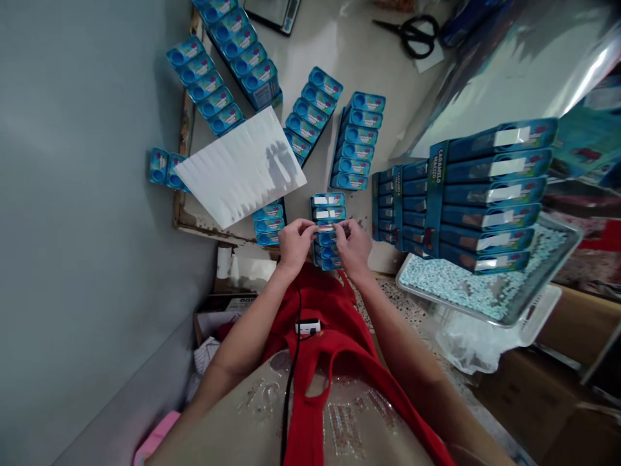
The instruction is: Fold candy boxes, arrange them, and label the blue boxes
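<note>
A small white sticker strip [325,227] is stretched between the fingertips of my left hand [294,247] and my right hand [355,248]. Both hands pinch it, one at each end, over a short row of blue candy boxes [329,252] at the table's front edge. The two farthest boxes of that row bear white stickers on top; the nearer ones show round blue marks. To the left, a white sheet [237,169] rests on other blue boxes.
More rows of blue boxes [358,142] stand on the table [334,39]. Stickered boxes [490,194] are stacked at right, near a tray of pale-blue pieces [572,241]. Black scissors [418,37] and a scale [290,16] lie at the back. A grey wall [87,194] borders the left.
</note>
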`<state>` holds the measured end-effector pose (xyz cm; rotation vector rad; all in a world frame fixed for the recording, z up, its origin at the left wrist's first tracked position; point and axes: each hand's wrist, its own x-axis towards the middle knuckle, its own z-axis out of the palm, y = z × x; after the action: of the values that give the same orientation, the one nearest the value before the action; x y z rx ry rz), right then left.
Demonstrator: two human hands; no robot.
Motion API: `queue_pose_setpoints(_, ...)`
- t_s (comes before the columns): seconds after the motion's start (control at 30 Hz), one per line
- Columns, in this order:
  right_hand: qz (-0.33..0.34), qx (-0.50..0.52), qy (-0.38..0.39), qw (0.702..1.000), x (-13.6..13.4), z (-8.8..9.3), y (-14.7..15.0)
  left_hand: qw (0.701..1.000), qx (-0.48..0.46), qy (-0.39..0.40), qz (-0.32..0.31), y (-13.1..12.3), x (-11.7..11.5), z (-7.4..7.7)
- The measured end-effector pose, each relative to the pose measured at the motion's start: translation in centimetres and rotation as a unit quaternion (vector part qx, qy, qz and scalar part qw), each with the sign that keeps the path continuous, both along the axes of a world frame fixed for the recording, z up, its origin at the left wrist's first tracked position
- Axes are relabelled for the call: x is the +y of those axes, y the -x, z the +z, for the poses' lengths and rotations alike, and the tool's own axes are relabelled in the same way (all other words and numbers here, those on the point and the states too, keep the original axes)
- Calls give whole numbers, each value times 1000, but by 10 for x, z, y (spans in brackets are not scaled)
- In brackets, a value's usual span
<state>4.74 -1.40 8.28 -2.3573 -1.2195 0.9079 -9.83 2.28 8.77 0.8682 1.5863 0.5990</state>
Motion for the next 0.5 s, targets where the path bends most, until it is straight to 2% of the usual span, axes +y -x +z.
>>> queue_pose_setpoints(0.3,4,1,7,1000,3,-14,-4,1000,3,19,11,0,4,-25)
queue_pose_setpoints(0.4,-70,22,-22,997,3,-20,-8,997,-36,46,47,-5,-2,-31)
queue_pose_setpoints(0.5,-146,87,-38,985,2,-27,-10,991,-40,78,98,-19,-13,-38)
